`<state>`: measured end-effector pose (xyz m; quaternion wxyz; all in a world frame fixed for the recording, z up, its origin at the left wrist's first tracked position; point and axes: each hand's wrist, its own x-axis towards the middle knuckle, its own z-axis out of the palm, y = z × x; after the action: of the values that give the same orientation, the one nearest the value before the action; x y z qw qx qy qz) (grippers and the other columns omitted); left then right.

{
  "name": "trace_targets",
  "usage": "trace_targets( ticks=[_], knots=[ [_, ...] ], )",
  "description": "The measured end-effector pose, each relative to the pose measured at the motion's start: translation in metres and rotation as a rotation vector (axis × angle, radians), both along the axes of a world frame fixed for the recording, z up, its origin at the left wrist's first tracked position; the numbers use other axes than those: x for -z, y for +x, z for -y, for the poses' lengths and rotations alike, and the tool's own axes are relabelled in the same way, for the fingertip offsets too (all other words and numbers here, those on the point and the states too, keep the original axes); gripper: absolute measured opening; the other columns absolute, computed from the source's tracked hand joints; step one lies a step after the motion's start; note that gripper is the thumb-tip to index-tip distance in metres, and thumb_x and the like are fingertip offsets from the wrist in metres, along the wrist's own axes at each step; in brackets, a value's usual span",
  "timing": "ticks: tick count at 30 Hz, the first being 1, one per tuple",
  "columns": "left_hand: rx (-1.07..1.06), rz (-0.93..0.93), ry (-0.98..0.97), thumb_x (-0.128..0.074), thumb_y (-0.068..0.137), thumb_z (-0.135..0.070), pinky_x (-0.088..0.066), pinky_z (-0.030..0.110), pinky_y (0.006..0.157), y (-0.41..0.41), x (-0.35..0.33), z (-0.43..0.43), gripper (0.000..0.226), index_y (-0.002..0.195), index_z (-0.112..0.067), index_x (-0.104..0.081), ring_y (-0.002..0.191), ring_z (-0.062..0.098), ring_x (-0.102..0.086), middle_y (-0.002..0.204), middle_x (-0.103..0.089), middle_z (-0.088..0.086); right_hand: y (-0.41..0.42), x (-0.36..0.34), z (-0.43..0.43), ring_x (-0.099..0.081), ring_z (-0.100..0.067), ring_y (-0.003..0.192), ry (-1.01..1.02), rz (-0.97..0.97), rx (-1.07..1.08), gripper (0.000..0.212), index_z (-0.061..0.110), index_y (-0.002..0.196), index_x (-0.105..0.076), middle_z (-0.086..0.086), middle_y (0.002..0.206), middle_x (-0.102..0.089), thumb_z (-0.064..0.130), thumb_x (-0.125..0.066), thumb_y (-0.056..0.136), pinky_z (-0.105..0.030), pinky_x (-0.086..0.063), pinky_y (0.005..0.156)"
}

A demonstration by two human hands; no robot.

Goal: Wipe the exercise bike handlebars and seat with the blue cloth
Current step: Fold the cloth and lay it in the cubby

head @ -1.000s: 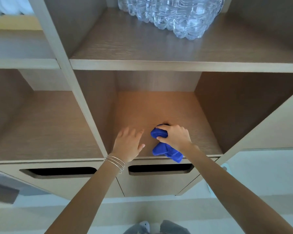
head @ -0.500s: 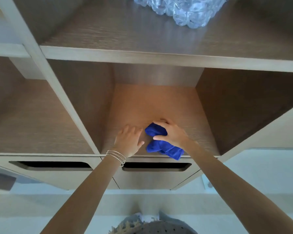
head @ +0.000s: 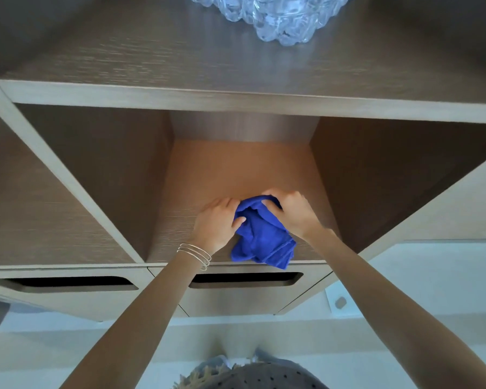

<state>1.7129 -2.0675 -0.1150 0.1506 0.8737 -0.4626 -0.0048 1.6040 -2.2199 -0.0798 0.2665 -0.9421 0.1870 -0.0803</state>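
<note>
— What are the fingers (head: 269, 204) doing?
— Those of the right hand (head: 293, 213) curl over the top of a crumpled, soft-piled blue cloth (head: 260, 237) and clamp on it, with their tips sunk in the folds. The left hand (head: 215, 223) pinches the cloth's left edge. Its thumb is in front, and the other fingertips are hidden behind the fabric.

— Where does the cloth lie?
— At the front of the middle compartment's wooden shelf floor (head: 236, 169). Its lower corner hangs just over the front lip. How much of it is bunched under the right palm I cannot tell.

— And further out?
— Thin silver wire bangles (head: 195, 254) circle the left wrist, and both forearms are bare. The shelving is matte, grained, grey-brown board with paler edges. Below the lip sits a drawer front with a dark rounded slot handle (head: 244, 280). On the upper shelf board (head: 180, 57) stands a pack of clear, ribbed plastic bottles (head: 272, 21), cut off by the top edge. Dotted grey fabric (head: 253, 379) at the bottom edge is too cropped to make out.
</note>
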Motion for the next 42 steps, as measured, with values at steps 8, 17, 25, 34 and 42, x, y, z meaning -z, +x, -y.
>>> trace_targets(
  ticks=[8,17,25,34,42],
  knots=[
    [-0.109,-0.212,-0.033,-0.055,0.087,-0.024,-0.052,0.042,0.079,0.003,-0.018,0.011,0.019,0.106,-0.019,-0.057,0.096,0.035,-0.062,0.101,-0.068,0.006,-0.001,-0.027,0.016,-0.063,-0.013,0.093,0.143,0.147,-0.121,0.023,0.011,0.105,-0.067,0.006,0.098,-0.068,0.002,-0.051,0.092,-0.009,-0.041,0.080],
    [-0.195,-0.182,-0.160,-0.052,0.092,-0.030,-0.047,0.041,0.072,0.019,-0.039,0.017,0.023,0.106,-0.013,-0.059,0.088,0.043,-0.060,0.094,-0.068,0.018,-0.002,-0.046,0.039,-0.064,-0.026,0.096,-0.081,0.185,-0.047,0.020,0.011,0.109,-0.067,-0.005,0.101,-0.072,0.012,-0.053,0.094,-0.045,-0.050,0.083],
    [-0.120,-0.384,0.081,-0.062,0.085,-0.018,-0.039,0.034,0.068,0.026,-0.012,-0.007,0.013,0.083,-0.007,-0.056,0.085,0.030,-0.060,0.084,-0.067,0.014,-0.010,-0.038,0.046,-0.063,-0.026,0.100,-0.099,0.076,0.006,0.021,0.014,0.110,-0.067,-0.004,0.107,-0.071,0.013,-0.054,0.094,-0.042,-0.050,0.086],
    [-0.115,-0.745,-0.052,-0.053,0.093,-0.012,-0.032,0.025,0.062,0.046,-0.042,-0.016,0.003,0.093,-0.011,-0.050,0.082,0.019,-0.045,0.082,-0.051,0.007,-0.021,-0.058,0.053,-0.060,-0.011,0.084,0.373,-0.405,-0.240,0.008,0.013,0.090,-0.067,-0.002,0.089,-0.069,0.014,-0.059,0.092,-0.020,-0.043,0.077],
    [-0.164,-0.272,0.166,-0.061,0.087,-0.024,-0.046,0.035,0.086,0.073,-0.050,0.004,0.017,0.103,-0.023,-0.065,0.105,0.027,-0.058,0.110,-0.066,0.002,0.005,-0.020,0.064,-0.060,-0.021,0.086,0.232,-0.266,0.021,0.009,0.008,0.090,-0.067,-0.009,0.089,-0.066,0.010,-0.059,0.092,-0.031,-0.041,0.078]
  ],
)
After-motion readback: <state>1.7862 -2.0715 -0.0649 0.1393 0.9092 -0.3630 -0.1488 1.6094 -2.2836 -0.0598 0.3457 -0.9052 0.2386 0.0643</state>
